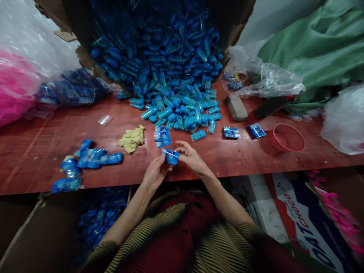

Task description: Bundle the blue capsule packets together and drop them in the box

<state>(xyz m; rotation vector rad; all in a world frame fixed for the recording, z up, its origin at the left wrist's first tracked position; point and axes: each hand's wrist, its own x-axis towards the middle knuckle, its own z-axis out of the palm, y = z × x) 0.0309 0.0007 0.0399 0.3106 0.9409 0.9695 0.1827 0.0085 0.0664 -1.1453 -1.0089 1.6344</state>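
Observation:
Near the table's front edge, a small blue printed plastic sleeve [171, 156] is held up between my two hands. My left hand [156, 170] pinches its left edge between thumb and fingers. At its right edge, my right hand [192, 157] grips it with the thumb and bent fingers, the index finger raised. Just beyond lies a flat stack of similar blue sleeves [162, 136]. Behind that, a heap of blue-capped clear capsules [182, 110] filled with turquoise pieces spills across the table. Several blue wrapped packs [92, 157] lie to the left.
A large torn cardboard box [240, 19] full of capsules stands at the back. A yellow cloth lump [132, 139] sits left of the sleeves. Rightward are two blue sleeve bundles [231, 132], a grey block [237, 108] and a red basket [287, 138]. Below the table are boxes [295, 212].

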